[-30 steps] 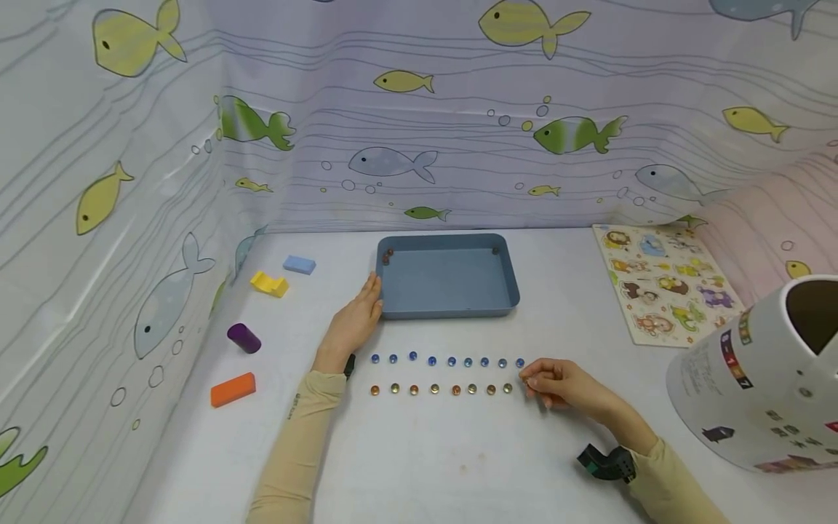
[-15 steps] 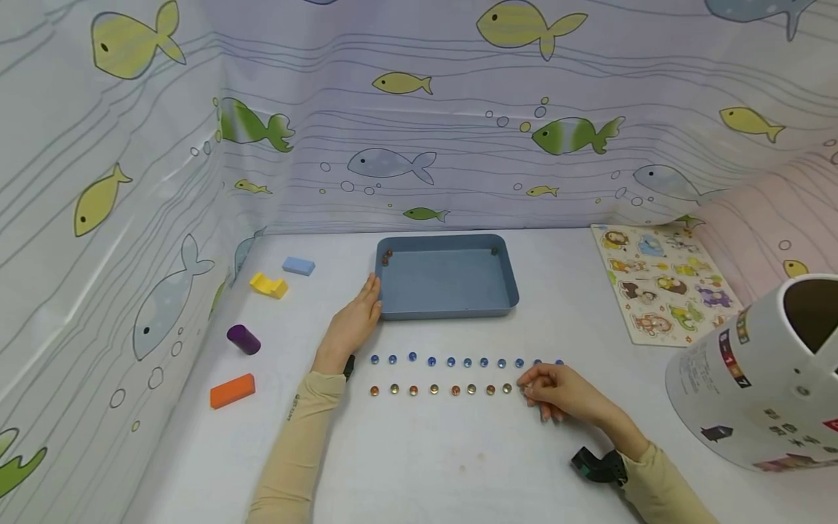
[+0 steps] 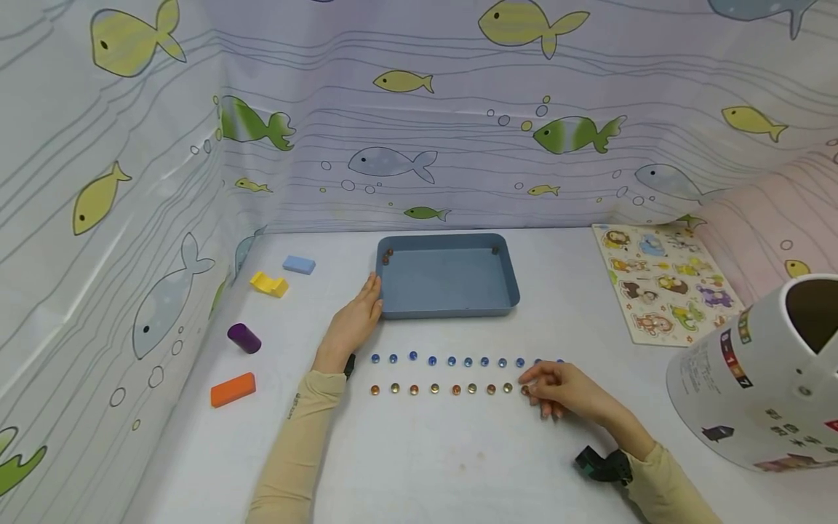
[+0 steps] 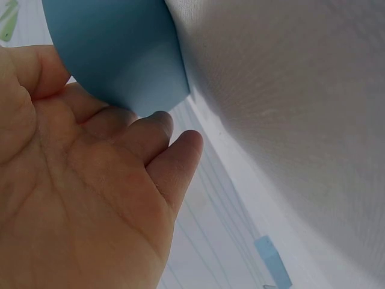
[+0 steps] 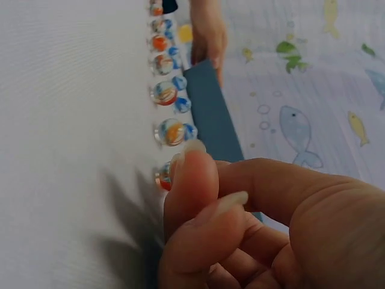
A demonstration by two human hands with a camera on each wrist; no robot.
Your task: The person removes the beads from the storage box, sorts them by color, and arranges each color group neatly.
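Observation:
My left hand (image 3: pixel 353 320) lies with straight fingers along the left wall of a shallow blue-grey tray (image 3: pixel 448 316); the left wrist view shows its fingertips at the tray's side. On the white table, my right hand (image 3: pixel 566 389) pinches an orange-tinted glass marble (image 3: pixel 525 390) at the right end of the front row. In the right wrist view the fingertips partly hide this marble (image 5: pixel 162 176). The front row alternates orange and yellowish marbles (image 3: pixel 456 390). Behind it runs a row of blue marbles (image 3: pixel 452 362), its right end partly covered by the right hand.
Several brown-looking marbles (image 3: pixel 385 260) sit in the tray's left corner, another (image 3: pixel 495 250) at its right. Orange (image 3: pixel 233 390), purple (image 3: pixel 244 338), yellow (image 3: pixel 269 284) and light-blue blocks (image 3: pixel 299 264) lie left. A sticker-like animal board (image 3: pixel 668 284) and a white cylinder (image 3: pixel 746 386) stand right.
My right hand has shifted slightly, uncovering more blue marbles at the row's right end. The marble at its fingertips now shows in the front row. My left hand stays at the tray.

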